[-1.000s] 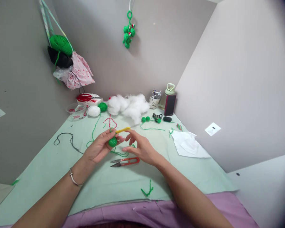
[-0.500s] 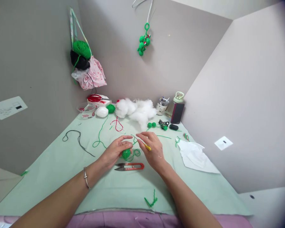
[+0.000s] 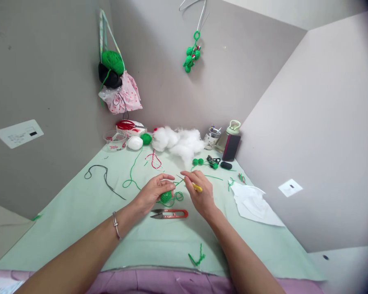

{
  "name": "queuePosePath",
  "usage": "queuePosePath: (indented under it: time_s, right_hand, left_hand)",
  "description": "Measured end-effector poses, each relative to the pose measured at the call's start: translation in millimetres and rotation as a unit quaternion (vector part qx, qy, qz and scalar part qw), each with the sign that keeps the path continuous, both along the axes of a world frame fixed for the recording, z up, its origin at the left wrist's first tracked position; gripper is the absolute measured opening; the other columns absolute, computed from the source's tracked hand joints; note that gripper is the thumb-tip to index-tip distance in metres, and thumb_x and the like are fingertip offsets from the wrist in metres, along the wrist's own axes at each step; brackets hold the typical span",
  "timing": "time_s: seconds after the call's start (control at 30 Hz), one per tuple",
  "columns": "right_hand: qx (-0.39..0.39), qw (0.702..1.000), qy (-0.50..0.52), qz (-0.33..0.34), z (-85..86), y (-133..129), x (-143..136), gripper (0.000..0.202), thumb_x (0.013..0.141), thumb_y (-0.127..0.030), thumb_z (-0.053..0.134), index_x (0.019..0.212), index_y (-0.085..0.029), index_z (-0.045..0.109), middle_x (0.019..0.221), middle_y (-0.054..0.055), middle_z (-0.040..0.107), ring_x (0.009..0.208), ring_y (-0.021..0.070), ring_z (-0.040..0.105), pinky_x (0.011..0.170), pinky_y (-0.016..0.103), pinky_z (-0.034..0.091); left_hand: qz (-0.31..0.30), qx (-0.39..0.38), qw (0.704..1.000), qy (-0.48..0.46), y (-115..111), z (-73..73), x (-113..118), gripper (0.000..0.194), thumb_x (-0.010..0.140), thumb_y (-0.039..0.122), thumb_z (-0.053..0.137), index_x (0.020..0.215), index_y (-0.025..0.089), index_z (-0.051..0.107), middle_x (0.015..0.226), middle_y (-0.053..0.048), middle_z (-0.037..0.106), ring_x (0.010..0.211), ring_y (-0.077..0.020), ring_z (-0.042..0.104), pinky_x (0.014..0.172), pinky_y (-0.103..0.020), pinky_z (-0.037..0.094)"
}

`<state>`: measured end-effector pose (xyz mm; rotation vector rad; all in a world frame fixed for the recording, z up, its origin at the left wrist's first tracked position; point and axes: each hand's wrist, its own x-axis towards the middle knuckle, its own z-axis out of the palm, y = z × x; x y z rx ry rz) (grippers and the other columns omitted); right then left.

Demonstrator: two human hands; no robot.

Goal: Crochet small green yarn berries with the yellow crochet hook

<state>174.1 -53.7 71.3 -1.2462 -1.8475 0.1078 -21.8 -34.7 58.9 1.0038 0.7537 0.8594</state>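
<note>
My left hand (image 3: 156, 191) is closed around a small green crocheted ball (image 3: 166, 197), with thumb and fingers over its top. Between the fingers of my right hand (image 3: 200, 191) is a crochet hook with a yellow handle (image 3: 197, 188), its thin metal tip pointing left toward the ball. A strand of green yarn (image 3: 179, 182) stretches between the two hands near the hook. More of the yarn lies looped on the cloth just right of the ball. Thread snips (image 3: 169, 214) with an orange-red handle lie below my hands.
White stuffing (image 3: 179, 143) is heaped at the back, beside a white yarn ball (image 3: 135, 143) and a green yarn ball (image 3: 146, 139). A phone (image 3: 232, 148) leans against a bottle (image 3: 222, 141). White fabric (image 3: 253, 202) lies at right, a dark cord (image 3: 106, 179) at left.
The hook has drawn back slightly to the right, its yellow handle now showing more, and the yarn between my hands is pulled straighter. The whole view has shifted a little.
</note>
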Motion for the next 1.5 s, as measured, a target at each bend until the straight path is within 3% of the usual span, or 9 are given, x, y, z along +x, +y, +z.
queuePosePath:
  time_s: [0.2, 0.5, 0.63, 0.83, 0.93, 1.07, 1.2, 1.37, 1.5]
  right_hand:
    - [-0.093, 0.991, 0.082, 0.045, 9.8, -6, -2, 0.044, 0.109, -0.045, 0.039, 0.109, -0.020, 0.075, 0.066, 0.000, 0.066, 0.065, 0.0176, 0.066, 0.065, 0.030, 0.055]
    - [0.009, 0.999, -0.019, 0.027, -6.2, -9, -9, 0.031, 0.105, -0.036, 0.048, 0.099, -0.023, 0.075, 0.078, 0.006, 0.065, 0.075, 0.0216, 0.057, 0.074, 0.035, 0.047]
    - [0.028, 0.998, 0.001, -0.050, -9.5, 8, 18, 0.030, 0.104, -0.039, 0.049, 0.095, -0.024, 0.074, 0.081, 0.007, 0.063, 0.082, 0.0245, 0.055, 0.079, 0.037, 0.045]
    - [0.031, 0.976, 0.109, -0.185, 7.6, 28, 77, 0.049, 0.104, -0.056, 0.039, 0.093, -0.022, 0.073, 0.104, 0.012, 0.065, 0.105, 0.0286, 0.055, 0.099, 0.047, 0.042]
    - [-0.036, 0.983, 0.137, -0.120, 11.0, 22, 63, 0.055, 0.102, -0.063, 0.040, 0.091, -0.020, 0.074, 0.103, 0.012, 0.069, 0.101, 0.0268, 0.062, 0.092, 0.042, 0.049]
    - [-0.168, 0.973, 0.158, 0.004, 10.3, 1, 18, 0.058, 0.105, -0.062, 0.035, 0.106, -0.019, 0.073, 0.072, 0.002, 0.067, 0.050, 0.0140, 0.048, 0.054, 0.030, 0.043]
    - [-0.380, 0.885, 0.199, 0.179, 13.2, -11, -3, 0.049, 0.094, -0.063, 0.061, 0.080, -0.017, 0.067, 0.068, 0.000, 0.062, 0.053, 0.0092, 0.037, 0.051, 0.026, 0.029]
    - [-0.423, 0.850, 0.255, 0.184, 16.5, -6, 5, 0.039, 0.091, -0.055, 0.065, 0.079, -0.018, 0.062, 0.051, -0.010, 0.038, 0.050, 0.0083, 0.025, 0.051, 0.025, 0.020]
    - [-0.444, 0.824, 0.301, 0.180, 16.1, -4, 3, 0.031, 0.085, -0.046, 0.070, 0.075, -0.018, 0.060, 0.058, -0.008, 0.044, 0.050, 0.0064, 0.023, 0.050, 0.026, 0.014]
  left_hand:
    - [0.029, -0.011, 1.000, 0.007, 0, -2.9, -2, 0.044, 0.076, 0.042, 0.087, 0.107, 0.019, 0.066, 0.073, -0.001, 0.074, 0.067, -0.0157, 0.065, 0.063, -0.026, 0.041]
    - [0.016, 0.017, 1.000, -0.007, 0, -4.4, 1, 0.040, 0.072, 0.038, 0.090, 0.099, 0.018, 0.068, 0.070, 0.000, 0.072, 0.068, -0.0153, 0.064, 0.067, -0.028, 0.043]
    - [0.001, 0.016, 1.000, 0.000, 0, -2.4, -2, 0.036, 0.073, 0.035, 0.088, 0.098, 0.017, 0.069, 0.069, -0.001, 0.071, 0.066, -0.0152, 0.063, 0.065, -0.028, 0.041]
    - [-0.005, 0.010, 1.000, 0.014, 0, 5.9, -9, 0.026, 0.075, 0.034, 0.086, 0.089, 0.019, 0.069, 0.067, -0.001, 0.070, 0.065, -0.0169, 0.062, 0.061, -0.029, 0.039]
    - [-0.003, 0.010, 1.000, 0.019, -1, 4.5, -7, 0.025, 0.075, 0.035, 0.085, 0.087, 0.019, 0.069, 0.068, -0.002, 0.071, 0.066, -0.0168, 0.062, 0.062, -0.028, 0.039]
    - [-0.004, 0.013, 1.000, 0.028, -2, 1.6, -4, 0.025, 0.076, 0.036, 0.083, 0.088, 0.019, 0.069, 0.069, -0.002, 0.070, 0.066, -0.0159, 0.059, 0.063, -0.027, 0.038]
    - [-0.003, 0.013, 0.999, 0.030, 0, 1.4, -7, 0.027, 0.078, 0.040, 0.080, 0.092, 0.020, 0.068, 0.073, -0.001, 0.068, 0.069, -0.0164, 0.060, 0.065, -0.028, 0.040]
    - [-0.016, 0.049, 0.998, 0.036, 0, 0.8, -6, 0.027, 0.084, 0.046, 0.075, 0.089, 0.019, 0.073, 0.088, -0.002, 0.066, 0.071, -0.0142, 0.055, 0.069, -0.029, 0.041]
    - [-0.053, 0.082, 0.994, 0.052, -3, -1.4, -2, 0.024, 0.086, 0.042, 0.073, 0.082, 0.019, 0.074, 0.075, 0.000, 0.061, 0.071, -0.0158, 0.050, 0.071, -0.030, 0.038]
